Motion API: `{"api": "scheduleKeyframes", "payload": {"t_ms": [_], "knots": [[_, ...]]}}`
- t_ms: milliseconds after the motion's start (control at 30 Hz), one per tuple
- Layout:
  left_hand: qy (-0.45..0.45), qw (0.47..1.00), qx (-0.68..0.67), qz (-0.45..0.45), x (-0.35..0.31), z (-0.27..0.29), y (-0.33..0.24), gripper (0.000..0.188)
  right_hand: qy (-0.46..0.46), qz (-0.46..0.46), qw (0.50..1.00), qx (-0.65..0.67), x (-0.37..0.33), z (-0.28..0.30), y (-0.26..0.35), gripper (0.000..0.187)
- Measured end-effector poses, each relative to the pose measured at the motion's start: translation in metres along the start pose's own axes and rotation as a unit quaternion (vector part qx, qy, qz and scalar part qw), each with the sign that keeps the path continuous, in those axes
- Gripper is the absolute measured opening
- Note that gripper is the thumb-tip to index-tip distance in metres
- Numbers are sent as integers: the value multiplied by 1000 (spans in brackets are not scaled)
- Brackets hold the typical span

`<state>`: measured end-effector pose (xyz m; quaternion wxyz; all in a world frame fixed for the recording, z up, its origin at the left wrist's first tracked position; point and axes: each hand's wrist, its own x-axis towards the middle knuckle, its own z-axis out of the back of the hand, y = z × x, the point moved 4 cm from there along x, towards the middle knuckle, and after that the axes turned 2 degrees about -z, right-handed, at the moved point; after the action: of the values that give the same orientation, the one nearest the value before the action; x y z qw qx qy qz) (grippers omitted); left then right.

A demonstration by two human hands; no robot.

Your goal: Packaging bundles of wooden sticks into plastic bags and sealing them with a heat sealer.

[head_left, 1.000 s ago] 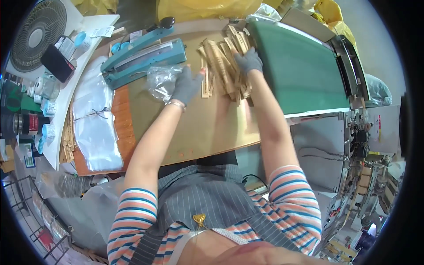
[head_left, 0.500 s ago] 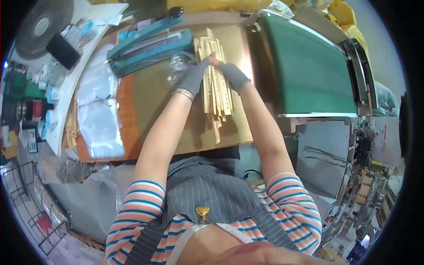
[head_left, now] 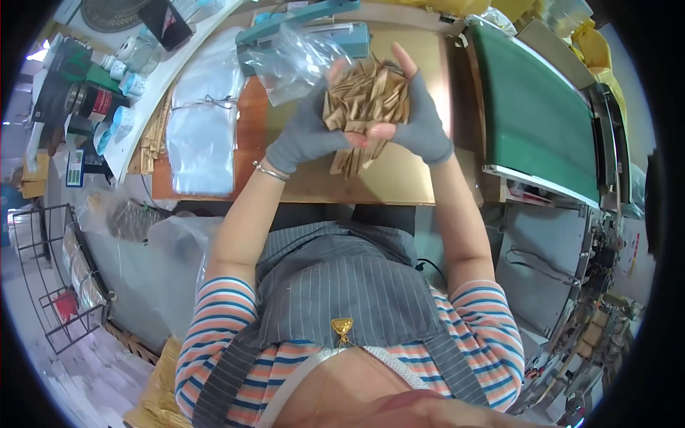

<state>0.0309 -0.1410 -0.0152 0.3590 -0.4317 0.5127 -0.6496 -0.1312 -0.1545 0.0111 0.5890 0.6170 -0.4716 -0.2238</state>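
Observation:
Both my hands, in grey fingerless gloves, cup a thick bundle of narrow brown paper sleeves [head_left: 367,96], shaped like chopstick packets. The bundle stands on end, its uneven upper ends facing me and its lower part showing below my hands. My left hand [head_left: 310,125] is wrapped round its left side, my right hand [head_left: 421,118] round its right. The thumbs come close together at the near side. Just beyond my left hand lies a crumpled clear plastic bag [head_left: 296,60], partly over a blue bag sealer [head_left: 349,39]. What the sleeves contain is hidden.
Flat clear plastic bags [head_left: 203,143], tied with a dark string, lie at the left of the cardboard-covered table [head_left: 407,182]. Farther left, a white shelf [head_left: 153,96] bears jars and a phone [head_left: 165,25]. A green-topped machine [head_left: 535,107] stands at the right.
The bundle, earlier lying lengthwise on the cardboard between my hands, is now tipped up on end with its ends toward me. The view has shifted, and the plastic bag looks more spread out.

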Motion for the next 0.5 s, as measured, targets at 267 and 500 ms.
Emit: {"api": "scheduleKeyframes", "payload": {"t_ms": [267, 500], "knots": [[68, 995, 25, 70, -70, 2, 38, 58, -143, -10, 983, -114, -37, -68, 33, 73], [-110, 944, -309, 33, -99, 2, 141, 57, 193, -194, 957, 98, -26, -65, -27, 45]]}}
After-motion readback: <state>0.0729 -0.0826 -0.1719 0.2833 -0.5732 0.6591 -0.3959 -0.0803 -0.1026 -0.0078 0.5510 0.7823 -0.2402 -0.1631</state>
